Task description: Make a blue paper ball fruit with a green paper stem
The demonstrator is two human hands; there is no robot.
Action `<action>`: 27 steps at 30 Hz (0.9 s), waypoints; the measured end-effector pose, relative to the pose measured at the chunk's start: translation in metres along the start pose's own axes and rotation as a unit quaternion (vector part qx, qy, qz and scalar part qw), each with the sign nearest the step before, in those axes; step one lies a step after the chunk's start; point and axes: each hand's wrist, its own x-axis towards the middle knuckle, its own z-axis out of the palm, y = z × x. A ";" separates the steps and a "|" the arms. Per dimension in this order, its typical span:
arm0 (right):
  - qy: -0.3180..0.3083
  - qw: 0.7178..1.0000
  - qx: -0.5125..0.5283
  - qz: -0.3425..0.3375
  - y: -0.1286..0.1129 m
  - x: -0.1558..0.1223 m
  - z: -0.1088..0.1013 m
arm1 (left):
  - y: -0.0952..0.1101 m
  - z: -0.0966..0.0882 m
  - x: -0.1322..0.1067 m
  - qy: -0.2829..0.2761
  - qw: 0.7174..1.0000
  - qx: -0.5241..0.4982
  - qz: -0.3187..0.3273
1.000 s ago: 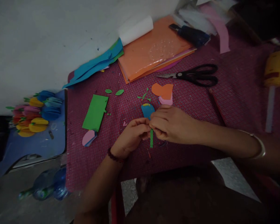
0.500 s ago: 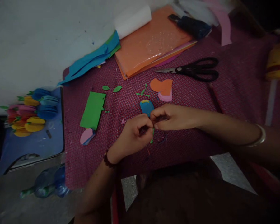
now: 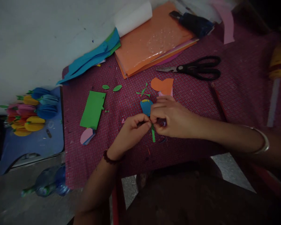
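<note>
Over the middle of the cloth, my left hand [image 3: 132, 132] and my right hand [image 3: 175, 117] meet with fingertips pinched together. A narrow green paper strip [image 3: 153, 135] hangs down from between them; its upper end is hidden by the fingers. Just beyond my fingertips lies a blue rounded paper piece [image 3: 145, 107] with a yellow patch on its edge, partly covered by my right hand. Orange paper cutouts [image 3: 165, 86] sit behind my right hand, with a pink paper piece under them. Small green scraps [image 3: 144, 90] and two green paper leaves [image 3: 117, 88] lie nearby.
Black-handled scissors [image 3: 194, 68] lie beyond my right hand. At the back is an orange paper stack [image 3: 152, 40]. Left are a green paper rectangle [image 3: 93, 109] and pink-and-blue cutouts [image 3: 87, 136]. A yellow glue gun [image 3: 279, 65] is far right; colourful paper fruits [image 3: 35, 123] lie left.
My right hand has turned and come slightly nearer, now covering part of the pink piece. My left fingers have closed in more flatly, and the green strip's angle has shifted.
</note>
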 end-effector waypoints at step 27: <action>0.040 0.825 0.510 0.241 0.001 0.007 -0.007 | 0.004 0.002 -0.002 0.151 0.981 0.046 0.108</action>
